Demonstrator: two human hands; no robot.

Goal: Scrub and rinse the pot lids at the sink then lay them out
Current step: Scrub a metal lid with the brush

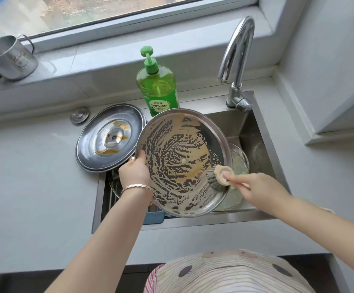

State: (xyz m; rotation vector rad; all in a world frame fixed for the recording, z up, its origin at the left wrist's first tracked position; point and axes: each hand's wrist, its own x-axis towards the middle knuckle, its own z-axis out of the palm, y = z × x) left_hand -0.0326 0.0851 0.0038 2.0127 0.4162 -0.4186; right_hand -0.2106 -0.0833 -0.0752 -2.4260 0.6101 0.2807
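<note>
A large steel pot lid is held tilted over the sink, its underside facing me and streaked with brownish suds. My left hand grips its left rim. My right hand holds a dish brush, whose bristles press on the lid's lower right inside. A second steel lid, smeared with orange sauce, leans on the sink's left edge. A glass lid lies in the basin, mostly hidden behind the held lid.
A green dish soap bottle stands behind the sink. The chrome faucet arches at back right, no water running. A steel mug sits on the windowsill. A small metal plug rests on the counter. A drain rack lies in the sink's left part.
</note>
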